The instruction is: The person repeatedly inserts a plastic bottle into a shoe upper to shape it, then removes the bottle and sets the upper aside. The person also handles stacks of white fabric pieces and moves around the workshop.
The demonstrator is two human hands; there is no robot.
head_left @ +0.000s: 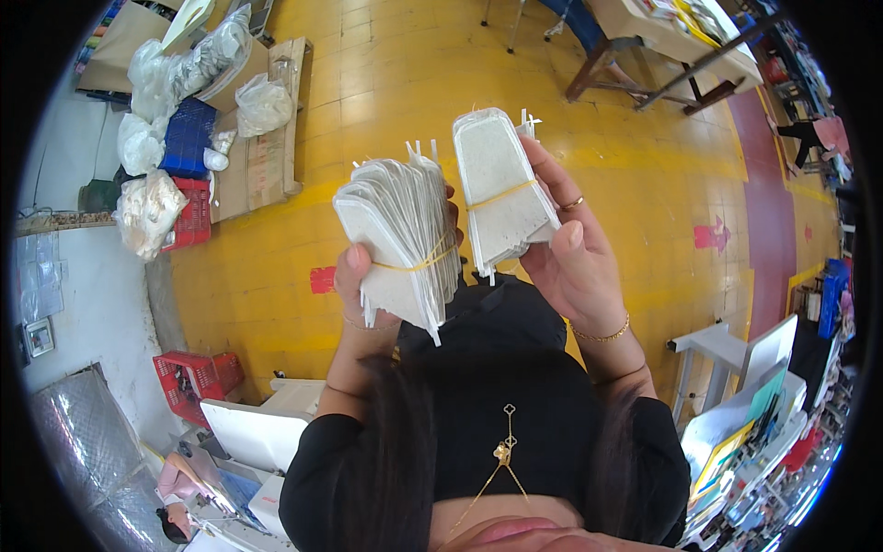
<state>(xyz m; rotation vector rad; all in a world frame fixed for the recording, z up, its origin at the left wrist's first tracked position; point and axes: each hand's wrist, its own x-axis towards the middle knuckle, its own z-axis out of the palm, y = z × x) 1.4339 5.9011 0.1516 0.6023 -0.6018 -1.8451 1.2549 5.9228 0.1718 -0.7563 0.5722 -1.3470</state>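
My left hand [352, 276] grips a thick bundle of white tapered fabric pieces [391, 216], with a yellow rubber band round it. The pieces fan apart at their far end, and most of my left fingers are hidden behind them. In my right hand [584, 258] is a second banded bundle of the same pieces [497, 179], its flat grey-white face turned up. My right thumb rests by its near edge, while the fingers wrap its right side. Both bundles are held up in front of me, close together but apart. Loose strips stick out from their ends.
Plastic bags [262, 103], a blue crate [190, 138] and a red crate [191, 216] stand at the far left by flattened cardboard. Another red crate [189, 382] is nearer. A wooden-legged table [658, 37] stands far right; white-topped workstations flank me. Other people are farther off.
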